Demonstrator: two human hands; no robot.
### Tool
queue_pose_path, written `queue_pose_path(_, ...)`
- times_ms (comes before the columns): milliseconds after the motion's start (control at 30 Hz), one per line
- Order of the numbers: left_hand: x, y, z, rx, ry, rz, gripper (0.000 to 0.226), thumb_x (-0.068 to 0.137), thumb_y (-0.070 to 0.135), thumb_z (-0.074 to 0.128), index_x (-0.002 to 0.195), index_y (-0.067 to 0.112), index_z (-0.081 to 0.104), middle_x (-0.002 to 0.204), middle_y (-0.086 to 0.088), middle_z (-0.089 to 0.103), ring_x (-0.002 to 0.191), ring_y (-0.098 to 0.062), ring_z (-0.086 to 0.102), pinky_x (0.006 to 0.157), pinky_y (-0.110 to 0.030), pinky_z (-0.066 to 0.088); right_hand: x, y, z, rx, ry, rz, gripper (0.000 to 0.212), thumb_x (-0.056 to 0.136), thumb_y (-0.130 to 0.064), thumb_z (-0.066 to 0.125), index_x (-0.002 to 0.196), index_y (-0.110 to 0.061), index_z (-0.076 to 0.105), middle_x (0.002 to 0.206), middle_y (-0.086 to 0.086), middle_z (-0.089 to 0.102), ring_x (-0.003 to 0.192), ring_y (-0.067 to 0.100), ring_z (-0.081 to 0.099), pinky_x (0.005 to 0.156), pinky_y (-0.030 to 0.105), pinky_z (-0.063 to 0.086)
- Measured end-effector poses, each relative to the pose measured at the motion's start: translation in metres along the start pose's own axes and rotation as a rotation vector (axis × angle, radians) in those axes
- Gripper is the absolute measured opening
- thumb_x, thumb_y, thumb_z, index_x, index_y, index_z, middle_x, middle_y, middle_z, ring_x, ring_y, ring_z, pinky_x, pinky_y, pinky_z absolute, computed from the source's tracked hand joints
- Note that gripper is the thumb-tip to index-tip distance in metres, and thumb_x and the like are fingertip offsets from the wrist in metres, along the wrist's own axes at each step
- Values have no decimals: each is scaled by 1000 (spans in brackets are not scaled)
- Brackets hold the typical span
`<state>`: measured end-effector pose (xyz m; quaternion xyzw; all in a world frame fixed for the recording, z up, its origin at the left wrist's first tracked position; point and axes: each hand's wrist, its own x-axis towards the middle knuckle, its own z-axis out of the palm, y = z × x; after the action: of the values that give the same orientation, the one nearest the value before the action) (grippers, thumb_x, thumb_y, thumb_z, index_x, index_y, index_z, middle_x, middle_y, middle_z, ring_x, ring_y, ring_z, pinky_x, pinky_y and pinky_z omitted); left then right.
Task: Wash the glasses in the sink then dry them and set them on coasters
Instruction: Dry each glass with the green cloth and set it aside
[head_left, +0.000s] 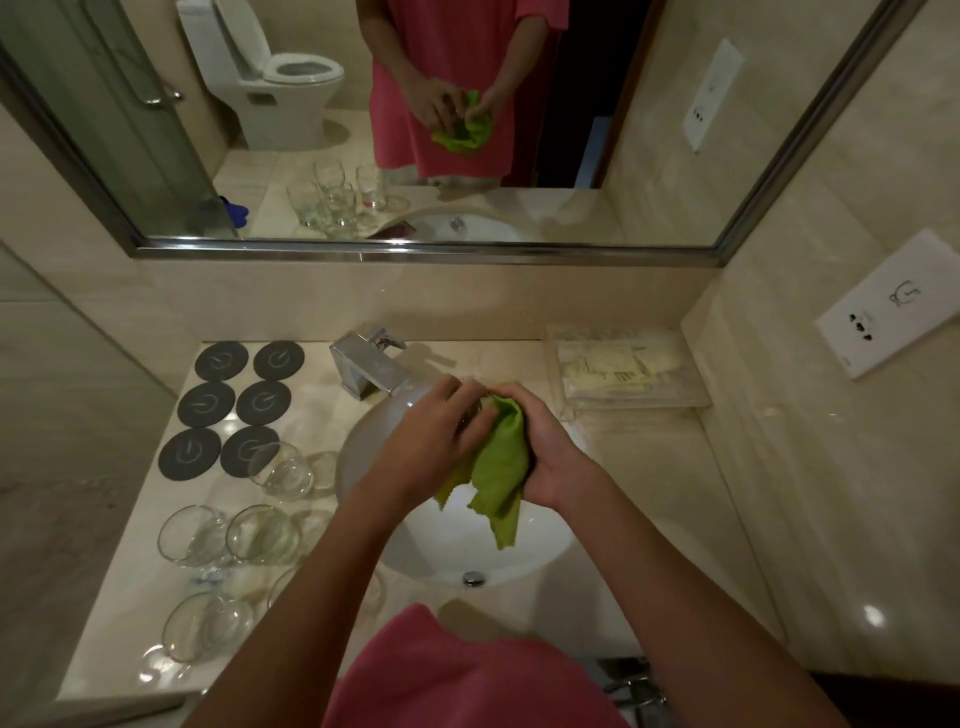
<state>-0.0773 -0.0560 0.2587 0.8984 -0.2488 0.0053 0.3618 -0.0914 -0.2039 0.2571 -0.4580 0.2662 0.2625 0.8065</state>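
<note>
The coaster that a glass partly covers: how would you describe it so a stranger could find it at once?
Start at the white sink and look left along the counter to six dark round coasters in two columns. Take the column closer to the sink, nearest row. Only this coaster has a clear glass overlapping its edge.

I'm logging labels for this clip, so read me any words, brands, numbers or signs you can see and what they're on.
No readable words or numbers.
Coasters: a pale circular mark, no lettering.
Wall plate: small outline drawing, no legible text.
Packets in the clear tray: dark print, too small and blurred to read.
</note>
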Motion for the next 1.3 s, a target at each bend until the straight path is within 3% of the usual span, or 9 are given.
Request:
queue_pose_path(200,-4,-14,-8,-215,-169,-66,46,86,32,76,125,17,58,98,19,56,86,14,56,71,-2,40,-4,-5,-6,-280,6,-106,24,93,-37,65,101,-15,74,89,5,74,77,20,70,77,37,57)
queue_pose_path(367,-9,-18,-9,-537,-386,-223,79,76,21,87,138,26,40,100,-7,70,77,-24,73,70,-29,60,-5,-11,-2,-658,19,-189,40,84,-44,73,120,-28,65,106,3,75,96,21,74,84,41,61)
queue_pose_path(500,-11,-22,-2,-485,-344,-246,101,64,23,94,141,30,29,103,-8,71,86,-24,73,77,-43,61,-3,-9,0,-779,56,-207,41,82,-46,71,120,-34,61,104,-2,74,94,15,72,83,36,59)
queue_pose_path(633,-9,-21,0,-217,-254,-105,114,60,32,96,151,23,27,119,-5,66,96,-16,66,84,-22,51,-4,-9,0,-673,16,-97,32,90,-45,66,114,-24,67,94,3,76,86,20,73,77,37,60)
queue_pose_path(733,-6,-17,1,97,-169,-18,112,66,43,90,155,14,28,122,-5,66,109,-22,59,81,-18,34,-5,-12,-2,-474,4,58,34,96,-46,58,96,-15,73,83,5,75,74,20,71,75,33,58)
queue_pose_path(933,-9,-27,0,-54,-173,40,86,65,31,92,139,15,52,112,8,66,96,-7,59,83,-7,39,2,-18,-20,-327,73,85,37,96,-42,58,77,-15,75,80,8,72,70,22,69,76,34,56)
queue_pose_path(1067,-10,-35,-4,-189,-64,-31,78,60,19,95,128,16,58,111,9,62,99,-14,63,86,-25,49,2,-23,-33,-449,204,-58,20,94,-33,65,97,-14,71,91,9,74,78,20,71,75,32,56)
queue_pose_path(1133,-11,-38,-4,-219,-14,-82,77,61,15,94,127,13,55,113,4,62,97,-11,61,86,-18,49,-1,-31,-36,-651,261,-157,31,89,-35,74,113,-18,64,104,7,72,92,20,70,82,35,58)
queue_pose_path(1300,-11,-39,2,-283,69,-150,77,61,11,93,128,12,54,111,2,63,96,5,60,78,-3,43,-32,-61,-24,-805,-35,-233,45,88,-36,76,128,-23,57,121,3,68,109,18,69,98,36,56)
